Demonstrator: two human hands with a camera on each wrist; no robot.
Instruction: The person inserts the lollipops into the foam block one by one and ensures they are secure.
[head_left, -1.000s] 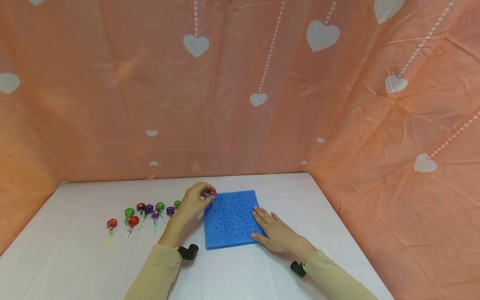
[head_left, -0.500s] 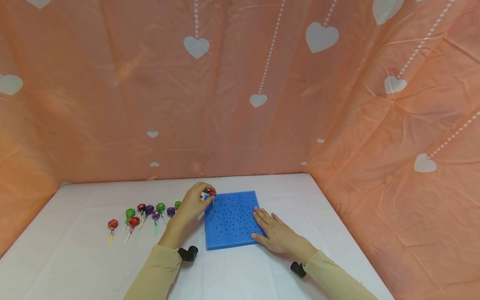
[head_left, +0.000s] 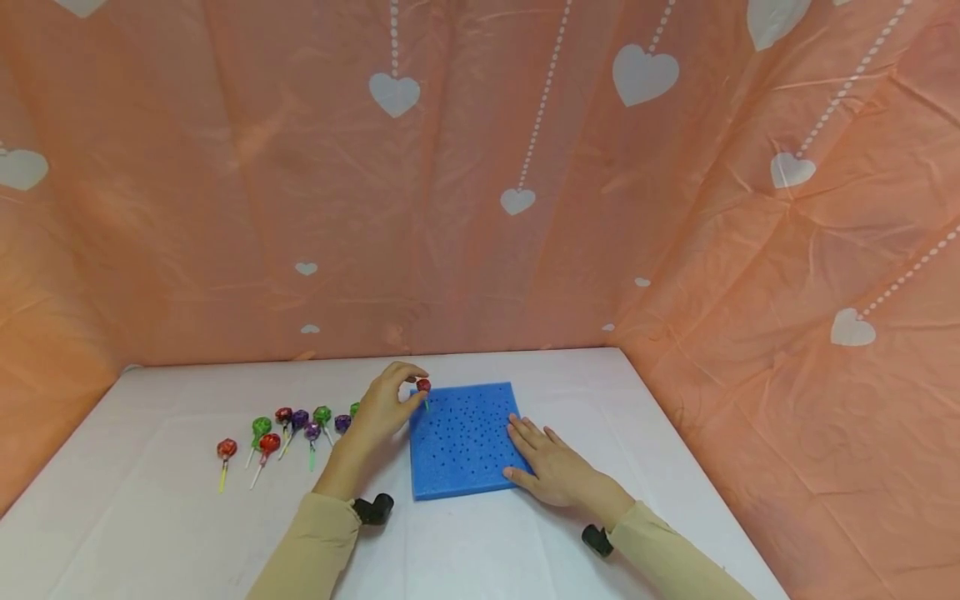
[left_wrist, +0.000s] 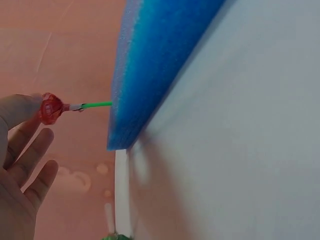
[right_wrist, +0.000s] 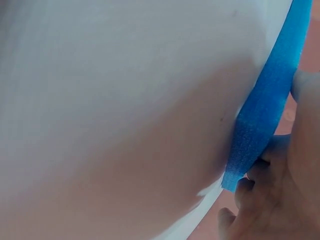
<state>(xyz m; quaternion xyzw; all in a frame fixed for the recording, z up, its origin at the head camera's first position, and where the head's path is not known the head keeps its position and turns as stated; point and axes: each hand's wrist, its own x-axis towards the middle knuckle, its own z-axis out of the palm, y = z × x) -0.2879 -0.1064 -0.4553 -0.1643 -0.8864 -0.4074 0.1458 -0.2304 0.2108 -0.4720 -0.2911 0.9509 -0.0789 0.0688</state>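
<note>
A red-wrapped lollipop stands at the far left corner of a blue foam block dotted with small holes. In the left wrist view its green stick runs straight into the foam. My left hand is right at the candy, thumb and fingers parted around it; the wrist view shows a fingertip at the wrapper and the other fingers spread. Flat on the block's right edge rests my right hand, fingers straight. The right wrist view shows the fingers along the foam's side.
Several lollipops lie left of the block, among them a red one, a green one and a purple one. A green lollipop is partly hidden behind the left hand. A white cloth covers the table; an orange curtain hangs behind.
The left fingers have loosened slightly from around the red lollipop, so more of its head shows. The lollipop, block and right hand stay in place.
</note>
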